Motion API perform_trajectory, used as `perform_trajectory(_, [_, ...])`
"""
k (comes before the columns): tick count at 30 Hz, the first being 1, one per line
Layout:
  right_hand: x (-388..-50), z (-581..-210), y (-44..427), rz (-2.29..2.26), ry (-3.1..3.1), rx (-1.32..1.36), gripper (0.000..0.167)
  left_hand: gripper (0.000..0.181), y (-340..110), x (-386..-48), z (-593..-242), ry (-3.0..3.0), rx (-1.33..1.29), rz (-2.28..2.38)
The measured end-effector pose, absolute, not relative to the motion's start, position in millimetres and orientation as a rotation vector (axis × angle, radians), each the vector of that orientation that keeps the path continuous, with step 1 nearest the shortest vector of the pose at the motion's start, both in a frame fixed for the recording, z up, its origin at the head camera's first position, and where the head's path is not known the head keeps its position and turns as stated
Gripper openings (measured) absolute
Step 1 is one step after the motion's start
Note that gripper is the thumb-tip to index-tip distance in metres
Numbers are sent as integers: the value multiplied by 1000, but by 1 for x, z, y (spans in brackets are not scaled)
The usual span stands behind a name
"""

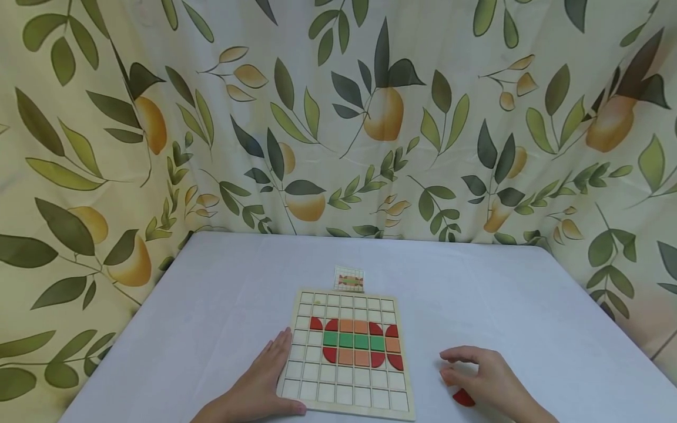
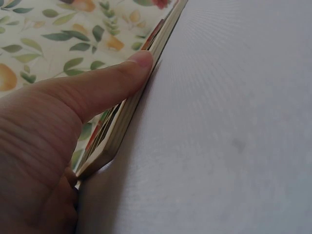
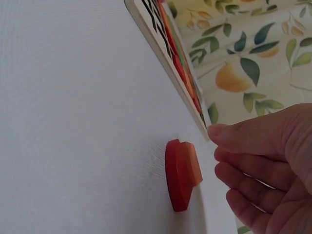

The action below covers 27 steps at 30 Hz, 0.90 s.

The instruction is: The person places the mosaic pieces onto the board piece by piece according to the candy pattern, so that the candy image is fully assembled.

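A pale wooden grid board lies on the table with red, orange and green tiles in its middle rows. My left hand rests against its left side, fingers fairly straight; the left wrist view has the thumb on the board's near edge. To the right of the board hovers my right hand, fingers bent and nothing between them. Close to its fingertips, a red rounded tile and an orange tile lie side by side on the table, apart from the hand in the right wrist view.
Behind the board's far edge sits a small pattern card showing a coloured grid design. A white cloth covers the table. Leaf-and-fruit patterned curtains hang along its back and sides.
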State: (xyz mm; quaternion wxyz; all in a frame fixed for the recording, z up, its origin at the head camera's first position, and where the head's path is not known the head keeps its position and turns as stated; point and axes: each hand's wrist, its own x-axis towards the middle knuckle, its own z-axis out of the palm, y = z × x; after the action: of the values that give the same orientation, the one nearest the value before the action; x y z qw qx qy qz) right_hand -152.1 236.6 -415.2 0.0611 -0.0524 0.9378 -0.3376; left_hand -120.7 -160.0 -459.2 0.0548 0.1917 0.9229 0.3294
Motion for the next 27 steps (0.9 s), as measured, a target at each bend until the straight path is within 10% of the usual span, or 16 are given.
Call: perform_trajectory(27, [-158, -420, 240, -984, 2824, -474, 22, 128, -161, -122, -460, 2803, 557, 992])
